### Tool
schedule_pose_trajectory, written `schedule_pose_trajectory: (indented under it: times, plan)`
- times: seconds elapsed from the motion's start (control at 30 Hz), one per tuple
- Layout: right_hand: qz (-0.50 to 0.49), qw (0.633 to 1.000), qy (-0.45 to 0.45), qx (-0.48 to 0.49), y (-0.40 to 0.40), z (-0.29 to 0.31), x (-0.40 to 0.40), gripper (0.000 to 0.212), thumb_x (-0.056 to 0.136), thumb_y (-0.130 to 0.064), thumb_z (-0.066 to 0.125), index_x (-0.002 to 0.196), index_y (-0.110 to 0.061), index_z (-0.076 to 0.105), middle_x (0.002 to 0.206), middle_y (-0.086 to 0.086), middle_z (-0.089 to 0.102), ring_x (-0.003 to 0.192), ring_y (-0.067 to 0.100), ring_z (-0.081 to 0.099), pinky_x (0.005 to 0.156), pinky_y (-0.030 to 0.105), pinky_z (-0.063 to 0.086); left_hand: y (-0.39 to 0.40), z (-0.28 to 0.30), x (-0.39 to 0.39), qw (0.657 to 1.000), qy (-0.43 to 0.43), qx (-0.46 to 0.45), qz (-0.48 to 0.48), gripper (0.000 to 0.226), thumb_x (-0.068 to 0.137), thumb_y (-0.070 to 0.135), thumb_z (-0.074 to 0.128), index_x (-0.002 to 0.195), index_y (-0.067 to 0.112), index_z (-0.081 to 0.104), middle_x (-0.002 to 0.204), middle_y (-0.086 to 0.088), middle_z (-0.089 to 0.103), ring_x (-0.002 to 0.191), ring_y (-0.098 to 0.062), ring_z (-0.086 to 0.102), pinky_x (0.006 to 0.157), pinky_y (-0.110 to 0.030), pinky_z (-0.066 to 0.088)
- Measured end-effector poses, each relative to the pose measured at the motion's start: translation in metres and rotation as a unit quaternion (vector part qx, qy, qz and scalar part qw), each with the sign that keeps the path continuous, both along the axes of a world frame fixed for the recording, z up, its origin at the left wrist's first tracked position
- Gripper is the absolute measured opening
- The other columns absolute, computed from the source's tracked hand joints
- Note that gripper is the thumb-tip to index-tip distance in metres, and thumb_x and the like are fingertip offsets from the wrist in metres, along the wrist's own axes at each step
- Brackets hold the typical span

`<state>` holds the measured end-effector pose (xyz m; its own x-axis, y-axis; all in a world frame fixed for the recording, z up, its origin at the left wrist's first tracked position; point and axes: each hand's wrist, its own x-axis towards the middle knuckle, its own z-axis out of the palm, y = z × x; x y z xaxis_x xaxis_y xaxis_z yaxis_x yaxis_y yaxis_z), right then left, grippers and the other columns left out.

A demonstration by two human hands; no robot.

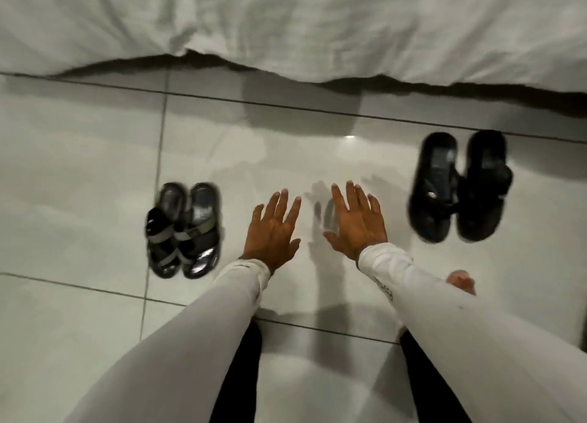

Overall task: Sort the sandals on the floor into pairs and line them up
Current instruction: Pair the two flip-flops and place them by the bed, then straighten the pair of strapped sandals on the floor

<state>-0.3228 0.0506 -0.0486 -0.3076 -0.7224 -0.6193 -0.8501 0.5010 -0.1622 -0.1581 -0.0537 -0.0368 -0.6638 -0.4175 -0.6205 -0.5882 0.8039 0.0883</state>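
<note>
Your left hand (pixel 272 232) and right hand (pixel 357 224) are both spread flat, fingers wide, palms down over the glossy white floor tiles (pixel 95 184), gripping nothing. Well to the left of your left hand sits the strapped sandal pair (pixel 183 230) (black with grey straps, side by side, touching). Off to the right of your right hand, slightly farther ahead, lies the black slide pair (pixel 460 186), also side by side. Ahead of both hands hangs a rumpled white bedsheet (pixel 286 19).
</note>
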Motion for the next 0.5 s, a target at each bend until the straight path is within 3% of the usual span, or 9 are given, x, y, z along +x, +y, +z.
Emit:
schedule_pose_trajectory:
  times: [0.2,0.33,0.43,0.5]
  plan:
    - [0.011,0.998,-0.055,0.011,-0.099,-0.012,0.122,0.097,0.085,-0.047,0.065,0.157,-0.021,0.005,0.165,0.016,0.008,0.153,0.031,0.009,0.121,0.044,0.017,-0.089,0.001,0.127,0.999,-0.012,-0.011,0.045,0.091,0.093,0.048,0.055,0.16,0.017,0.003,0.168,-0.016,0.004,0.156,-0.033,0.01,0.121,-0.051,0.024]
    - [0.007,0.99,-0.126,0.063,-0.146,-0.024,0.194,0.082,0.085,-0.038,0.067,0.152,-0.024,0.021,0.146,0.016,0.039,0.131,0.038,0.044,0.102,0.045,0.04,-0.137,-0.012,0.199,0.996,-0.047,-0.004,0.072,0.09,0.087,0.036,0.065,0.159,0.02,0.013,0.166,-0.017,0.012,0.151,-0.037,0.022,0.114,-0.053,0.035]
    - [-0.016,0.972,-0.212,0.102,-0.171,-0.045,0.236,0.07,0.085,-0.032,0.066,0.146,-0.025,0.031,0.127,0.017,0.056,0.113,0.041,0.059,0.087,0.043,0.049,-0.165,-0.028,0.238,0.989,-0.103,-0.011,0.106,0.081,0.083,0.03,0.068,0.152,0.024,0.027,0.153,-0.016,0.033,0.126,-0.039,0.049,0.097,-0.05,0.047]
    - [-0.021,0.96,-0.241,0.142,-0.185,-0.061,0.257,0.069,0.085,-0.029,0.066,0.145,-0.025,0.033,0.125,0.017,0.059,0.111,0.04,0.061,0.088,0.044,0.052,-0.173,-0.041,0.251,0.983,-0.138,0.005,0.124,0.059,0.088,0.028,0.061,0.143,0.022,0.04,0.143,-0.016,0.04,0.112,-0.038,0.056,0.09,-0.047,0.049]
